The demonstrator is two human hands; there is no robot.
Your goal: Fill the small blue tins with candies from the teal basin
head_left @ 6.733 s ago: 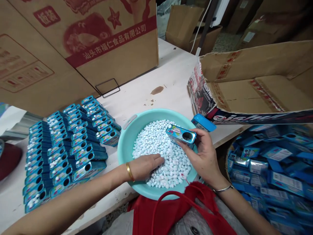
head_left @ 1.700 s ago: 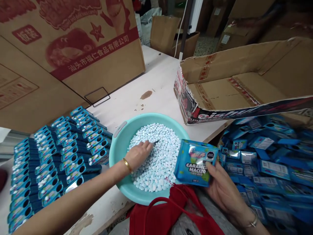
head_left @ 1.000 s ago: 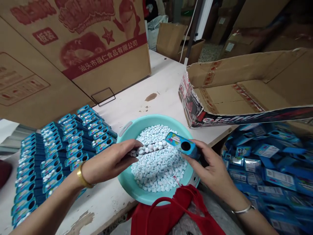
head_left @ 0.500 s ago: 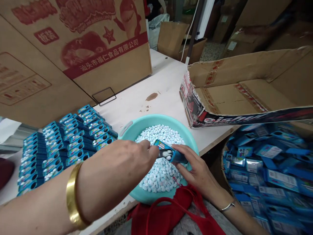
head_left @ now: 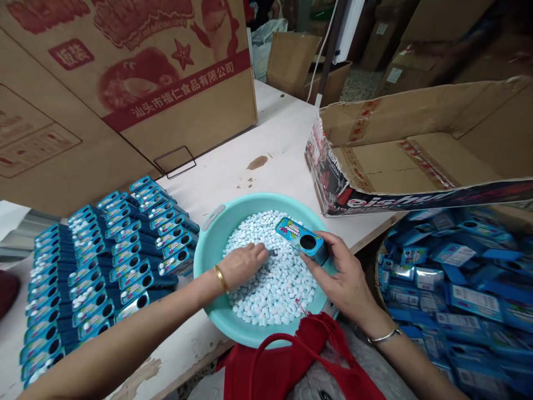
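My left hand (head_left: pixel 245 264), with a gold bangle at its wrist, is down in the small pale-blue and white candies (head_left: pixel 270 303) that fill much of a turquoise basin (head_left: pixel 210 303). Its fingers are closed on what looks like a small dark scoop (head_left: pixel 272 253), mostly buried in the candies. In my right hand (head_left: pixel 339 272) is a blue candy box (head_left: pixel 297 236), tilted over the basin's right side. Its printed face, with a round dark hole, is turned up; the fingers grip the holed end.
Rows of similar blue boxes (head_left: pixel 129 255) stand at the left, several with candies on top. A large printed carton (head_left: pixel 187 122) is behind them. An open cardboard tray (head_left: pixel 387 166) lies at the right, above a container of loose blue boxes (head_left: pixel 470 300).
My left hand has moved from the box's hole down and left into the candies. My right hand still holds the box, now turned with its printed face more visible.
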